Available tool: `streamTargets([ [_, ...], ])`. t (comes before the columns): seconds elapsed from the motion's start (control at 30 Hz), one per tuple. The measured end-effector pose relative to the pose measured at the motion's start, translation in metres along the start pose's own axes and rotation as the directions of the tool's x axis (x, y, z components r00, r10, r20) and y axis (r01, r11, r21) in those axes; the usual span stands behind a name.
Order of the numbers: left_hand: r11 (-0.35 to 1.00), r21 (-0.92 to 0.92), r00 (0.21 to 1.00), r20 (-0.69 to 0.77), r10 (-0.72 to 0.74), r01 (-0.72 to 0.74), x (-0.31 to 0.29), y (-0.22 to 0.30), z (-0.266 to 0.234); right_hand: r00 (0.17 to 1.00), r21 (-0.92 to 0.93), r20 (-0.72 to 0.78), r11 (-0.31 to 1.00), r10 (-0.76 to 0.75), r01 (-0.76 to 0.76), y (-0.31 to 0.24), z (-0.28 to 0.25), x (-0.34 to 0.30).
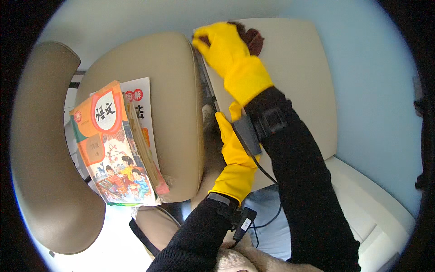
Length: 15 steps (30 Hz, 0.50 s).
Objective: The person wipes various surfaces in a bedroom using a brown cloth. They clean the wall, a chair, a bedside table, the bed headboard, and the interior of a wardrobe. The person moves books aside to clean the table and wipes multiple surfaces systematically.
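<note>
Yellow rubber gloves cover both hands. My right hand (222, 47) is reached out to the far edge of a pale seat pad (303, 90), its fingers curled round a dark brown, soft-looking cloth (253, 41). Some of the cloth sticks out to the right of the glove, and a dark bit shows between the fingers. Nearer to me, my left hand (235, 152) lies by the gap between the pad and a beige chair seat (181, 113). Two of its fingers are stretched out and apart; the rest is partly hidden behind my right wrist's strapped device (248, 134).
A stack of books (120, 149) with a colourful illustrated cover lies on the beige seat. The curved chair back (43, 149) is at the far left. A pale blue wall (371, 90) rises on the right. Black cables (267, 174) run loosely between my wrists.
</note>
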<state>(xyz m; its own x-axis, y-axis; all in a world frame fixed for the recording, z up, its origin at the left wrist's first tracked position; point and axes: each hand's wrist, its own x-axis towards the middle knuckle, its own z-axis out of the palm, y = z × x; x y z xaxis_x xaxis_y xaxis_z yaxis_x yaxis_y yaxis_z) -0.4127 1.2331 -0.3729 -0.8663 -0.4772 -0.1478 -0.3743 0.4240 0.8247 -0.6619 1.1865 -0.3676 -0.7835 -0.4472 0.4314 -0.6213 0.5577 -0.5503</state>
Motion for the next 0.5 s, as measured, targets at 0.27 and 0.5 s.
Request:
streamTargets([
  [0.27, 0.995, 0.075, 0.995, 0.063, -0.078, 0.073, 0.004, 0.017, -0.010, 0.984, -0.227, 0.084, 0.964, 0.158, -0.136, 0.014, -0.159, -0.162],
  [0.5, 0.995, 0.083, 0.996, 0.065, -0.062, 0.056, 0.003, 0.013, -0.008, 0.636, 0.037, -0.329, 0.682, 0.698, -0.730, 0.040, -0.124, -0.084],
])
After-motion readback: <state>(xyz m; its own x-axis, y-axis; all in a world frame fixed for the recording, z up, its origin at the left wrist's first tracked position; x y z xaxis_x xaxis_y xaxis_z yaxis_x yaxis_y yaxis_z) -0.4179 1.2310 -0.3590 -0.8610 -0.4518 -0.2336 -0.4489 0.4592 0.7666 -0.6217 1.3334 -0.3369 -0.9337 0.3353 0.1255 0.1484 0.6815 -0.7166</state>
